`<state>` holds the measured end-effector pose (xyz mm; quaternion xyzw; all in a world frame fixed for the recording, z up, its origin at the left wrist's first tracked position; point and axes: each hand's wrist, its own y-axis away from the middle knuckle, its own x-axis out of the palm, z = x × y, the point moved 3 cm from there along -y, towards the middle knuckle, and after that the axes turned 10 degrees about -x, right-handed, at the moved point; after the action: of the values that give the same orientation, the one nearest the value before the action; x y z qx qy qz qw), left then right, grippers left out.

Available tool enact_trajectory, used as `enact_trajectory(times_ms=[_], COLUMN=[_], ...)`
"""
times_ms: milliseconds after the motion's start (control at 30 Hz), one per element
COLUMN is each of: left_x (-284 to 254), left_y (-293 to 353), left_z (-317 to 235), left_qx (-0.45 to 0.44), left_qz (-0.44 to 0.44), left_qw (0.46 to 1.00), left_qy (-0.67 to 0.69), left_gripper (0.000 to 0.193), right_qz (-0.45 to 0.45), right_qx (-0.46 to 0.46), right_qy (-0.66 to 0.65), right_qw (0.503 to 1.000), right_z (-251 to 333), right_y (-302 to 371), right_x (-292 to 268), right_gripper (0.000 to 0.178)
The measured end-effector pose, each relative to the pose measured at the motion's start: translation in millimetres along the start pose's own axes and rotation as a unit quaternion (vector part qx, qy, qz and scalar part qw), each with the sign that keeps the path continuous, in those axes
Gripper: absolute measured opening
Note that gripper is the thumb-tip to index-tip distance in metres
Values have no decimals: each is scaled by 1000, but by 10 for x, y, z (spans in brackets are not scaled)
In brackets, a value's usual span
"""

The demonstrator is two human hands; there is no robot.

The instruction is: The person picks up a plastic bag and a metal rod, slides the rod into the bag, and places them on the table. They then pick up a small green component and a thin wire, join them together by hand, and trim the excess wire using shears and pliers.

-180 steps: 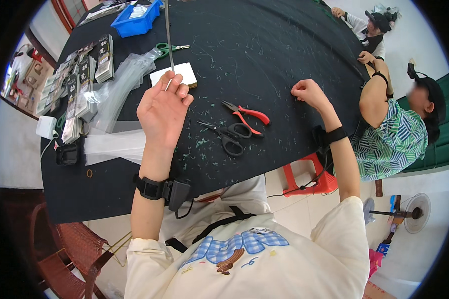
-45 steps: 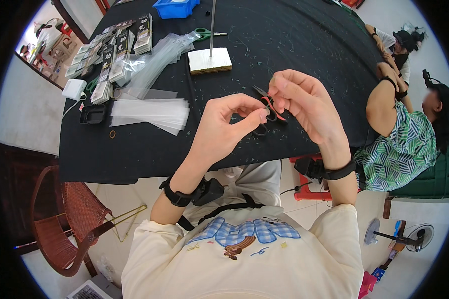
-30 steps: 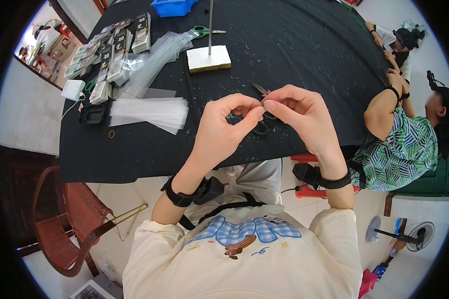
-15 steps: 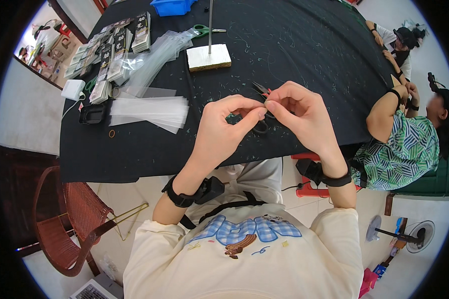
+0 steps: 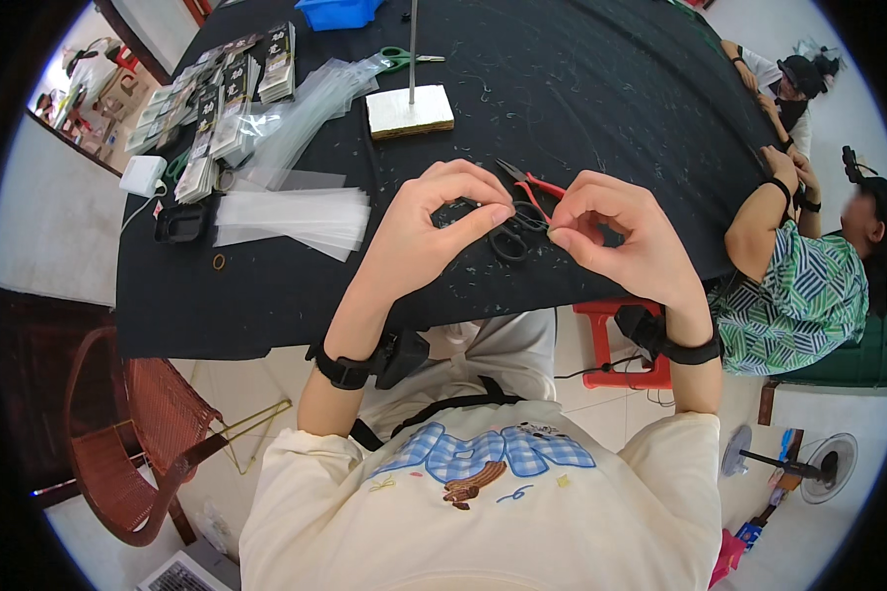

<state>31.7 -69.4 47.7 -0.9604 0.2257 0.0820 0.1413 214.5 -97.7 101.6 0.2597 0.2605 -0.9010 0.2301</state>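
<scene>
My left hand (image 5: 432, 225) is raised over the near part of the black-covered table, thumb and fingertips pinched together. Level with it, my right hand (image 5: 629, 236) also pinches thumb against forefinger, a small gap away. Whatever lies in either pinch is too small or thin to make out. On the cloth between and beyond them lie red-handled pliers (image 5: 544, 184) and black-handled scissors (image 5: 509, 243), the scissors partly covered by my fingers. A white block (image 5: 410, 114) with an upright metal rod (image 5: 413, 49) stands farther back.
Clear plastic strips (image 5: 291, 219), printed packets (image 5: 278, 67), a small black tray (image 5: 180, 224) and green-handled scissors (image 5: 396, 59) lie to the left. A blue bin (image 5: 340, 12) stands at the far edge. Thread scraps dot the black cloth (image 5: 601, 108). Two people sit at the right.
My hands have drawn apart, the right one moving right and slightly toward me. The pliers and scissors between them now show more fully.
</scene>
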Motion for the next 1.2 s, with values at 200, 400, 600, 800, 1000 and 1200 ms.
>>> enact_trajectory(times_ms=[200, 400, 600, 800, 1000, 1200], left_x=[-16, -62, 2, 256, 354, 134], left_y=[102, 181, 226, 317, 382, 321], left_z=[-60, -30, 41, 24, -56, -151], left_qx=[-116, -122, -145, -229, -149, -48], left_qz=[43, 70, 153, 343, 388, 195], left_qw=[980, 954, 928, 866, 798, 922], left_qy=[154, 263, 308, 283, 437, 332], left_gripper=[15, 16, 16, 22, 30, 35], right_qz=[-16, -57, -76, -63, 2, 26], right_qx=[-2, -26, -41, -83, -141, -149], right_qy=[107, 276, 323, 312, 280, 322], right_qw=[994, 959, 943, 944, 950, 934], right_z=[-47, -153, -186, -161, -229, -350], right_y=[42, 97, 100, 0, -146, -170], right_x=[-98, -269, -324, -221, 186, 308], right_gripper=[5, 8, 8, 8, 10, 10])
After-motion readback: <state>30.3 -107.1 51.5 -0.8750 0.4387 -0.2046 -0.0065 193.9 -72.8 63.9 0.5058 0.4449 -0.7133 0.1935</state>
